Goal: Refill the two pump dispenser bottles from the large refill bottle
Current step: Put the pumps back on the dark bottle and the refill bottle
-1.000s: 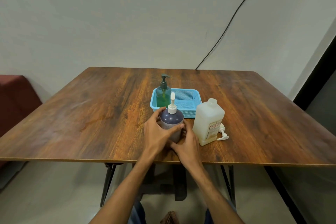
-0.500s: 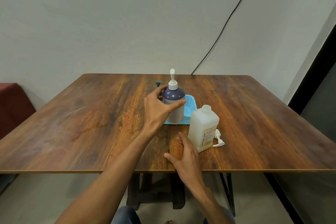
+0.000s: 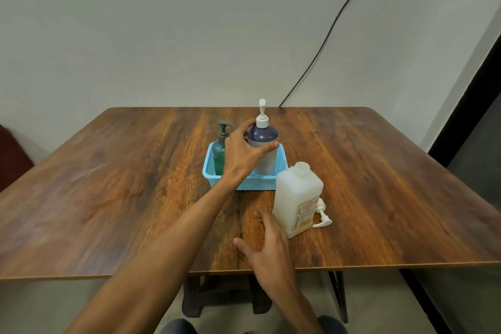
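Left hand (image 3: 245, 150) grips purple bottle (image 3: 264, 150), seemingly inside basket (image 3: 244, 184).

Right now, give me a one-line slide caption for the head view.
Left hand grips the purple pump bottle in the blue basket beside the green one.

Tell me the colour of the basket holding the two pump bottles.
Light blue, with a fine perforated mesh wall: the basket, clearest in the head view.
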A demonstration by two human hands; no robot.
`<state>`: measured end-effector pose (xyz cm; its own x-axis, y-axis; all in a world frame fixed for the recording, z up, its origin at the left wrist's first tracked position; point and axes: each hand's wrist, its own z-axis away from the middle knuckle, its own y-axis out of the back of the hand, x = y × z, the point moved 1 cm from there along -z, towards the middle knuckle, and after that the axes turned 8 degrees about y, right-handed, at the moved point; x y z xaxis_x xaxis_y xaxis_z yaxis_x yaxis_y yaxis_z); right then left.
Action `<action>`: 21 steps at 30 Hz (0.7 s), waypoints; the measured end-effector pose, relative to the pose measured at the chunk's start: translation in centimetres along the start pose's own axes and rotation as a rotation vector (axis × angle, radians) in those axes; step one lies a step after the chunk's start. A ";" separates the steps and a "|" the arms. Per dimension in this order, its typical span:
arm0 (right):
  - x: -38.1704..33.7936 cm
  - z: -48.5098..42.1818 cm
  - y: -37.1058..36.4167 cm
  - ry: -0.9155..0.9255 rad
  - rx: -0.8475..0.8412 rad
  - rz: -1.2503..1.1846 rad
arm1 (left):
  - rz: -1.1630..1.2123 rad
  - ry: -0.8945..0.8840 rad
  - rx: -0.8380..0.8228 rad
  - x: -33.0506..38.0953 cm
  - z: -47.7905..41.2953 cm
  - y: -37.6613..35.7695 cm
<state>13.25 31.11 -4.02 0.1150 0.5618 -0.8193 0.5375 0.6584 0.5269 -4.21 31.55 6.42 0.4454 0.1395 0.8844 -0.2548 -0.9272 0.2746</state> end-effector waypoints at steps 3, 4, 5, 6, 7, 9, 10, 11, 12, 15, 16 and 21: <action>-0.2 0.0 0.0 0.011 0.008 0.014 | -0.017 0.012 -0.018 -0.7 -0.2 -0.3; -0.2 0.0 0.0 0.014 0.010 0.017 | -0.026 0.015 -0.024 -1.0 -0.2 -0.3; -0.2 0.0 -0.1 0.016 0.013 0.017 | -0.032 0.018 -0.030 -1.3 -0.3 -0.4; -0.3 0.1 0.0 0.018 0.014 0.016 | -0.040 0.023 -0.037 -1.6 -0.3 -0.5; -0.3 0.1 0.0 0.019 0.014 0.015 | -0.047 0.032 -0.043 -1.9 -0.3 -0.5; -0.3 0.1 0.0 0.026 0.018 0.025 | -0.063 0.048 -0.063 -2.4 -0.2 -0.7; -0.3 0.1 0.0 0.031 0.019 0.030 | -0.070 0.054 -0.073 -2.6 -0.1 -0.9; -0.2 0.0 0.1 0.034 0.021 0.034 | -0.073 0.058 -0.082 -2.9 -0.1 -1.2; -0.3 0.0 0.1 0.036 0.022 0.039 | -0.076 0.063 -0.089 -3.2 0.0 -1.3; -0.2 -0.1 0.0 0.046 0.025 0.047 | -0.072 0.072 -0.115 -3.5 0.0 -1.7; -0.2 -0.1 0.0 0.049 0.025 0.053 | -0.075 0.073 -0.130 -3.6 -0.1 -1.8; -0.2 -0.2 0.0 0.066 0.027 0.070 | -0.099 0.061 -0.183 -3.8 -0.3 -1.9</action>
<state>13.07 31.06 -3.86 0.0982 0.6388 -0.7631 0.5526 0.6028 0.5756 -5.63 32.87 2.63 0.4245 0.2526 0.8695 -0.3662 -0.8304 0.4200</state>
